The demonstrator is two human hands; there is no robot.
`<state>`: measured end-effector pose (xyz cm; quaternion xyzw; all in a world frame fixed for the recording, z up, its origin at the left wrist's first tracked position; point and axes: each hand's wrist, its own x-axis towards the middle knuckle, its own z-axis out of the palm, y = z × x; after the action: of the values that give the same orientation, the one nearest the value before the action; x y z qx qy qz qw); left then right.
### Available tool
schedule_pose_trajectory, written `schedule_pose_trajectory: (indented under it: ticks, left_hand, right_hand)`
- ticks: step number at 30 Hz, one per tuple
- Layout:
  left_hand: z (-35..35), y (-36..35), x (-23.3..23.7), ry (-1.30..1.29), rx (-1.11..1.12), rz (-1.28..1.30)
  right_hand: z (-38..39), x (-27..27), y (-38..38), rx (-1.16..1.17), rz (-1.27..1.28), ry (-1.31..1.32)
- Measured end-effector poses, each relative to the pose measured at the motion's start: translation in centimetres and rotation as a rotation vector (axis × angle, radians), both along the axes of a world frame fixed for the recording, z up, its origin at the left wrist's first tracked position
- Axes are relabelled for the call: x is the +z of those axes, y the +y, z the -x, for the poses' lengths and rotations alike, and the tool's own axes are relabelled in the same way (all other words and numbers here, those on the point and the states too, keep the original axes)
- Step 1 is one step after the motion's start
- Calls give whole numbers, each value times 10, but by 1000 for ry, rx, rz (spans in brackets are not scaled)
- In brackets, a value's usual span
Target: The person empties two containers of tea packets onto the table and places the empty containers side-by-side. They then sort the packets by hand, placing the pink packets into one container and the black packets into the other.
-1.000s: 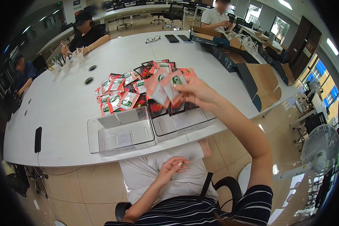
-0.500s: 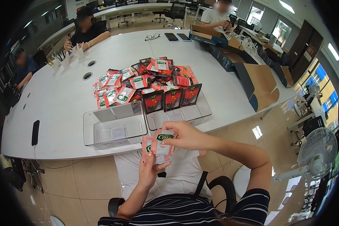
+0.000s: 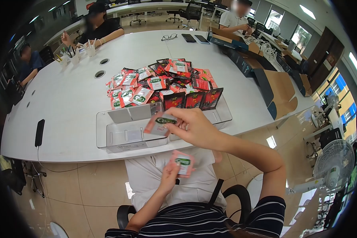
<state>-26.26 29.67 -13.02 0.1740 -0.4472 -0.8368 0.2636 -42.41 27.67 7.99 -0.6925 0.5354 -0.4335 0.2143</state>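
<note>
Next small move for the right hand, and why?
Probably have the right hand lower its Cozy packet into the left clear bin: the packet overlaps that bin's right end in view, and dark packets stand in the neighbouring bin.

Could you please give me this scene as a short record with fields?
Left hand: holds at least one pink sachet over the lap
Right hand: holds another pink sachet near the left bin
Right bin: three red-and-black packets standing at its far side
Heap: pink and dark packets, behind the bins
Table: white, with glasses and two phones at the far side
</note>
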Motion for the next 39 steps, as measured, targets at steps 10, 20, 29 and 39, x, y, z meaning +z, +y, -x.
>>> schedule_pose_trajectory:
  ticks: [10, 20, 29, 39]
  left_hand:
    - [28, 31, -141, -218, -513, -429]
    - [19, 28, -137, -169, -587, -304]
    - [19, 29, -140, -157, -579, -305]
    - [19, 28, -141, -141, -585, -214]
  right_hand:
    - [-36, -14, -78, -48, 216, 300]
    - [-86, -35, -142, -35, 404, 638]
    - [-91, -40, -164, -57, 264, 700]
    - [-86, -48, -170, -25, 227, 665]
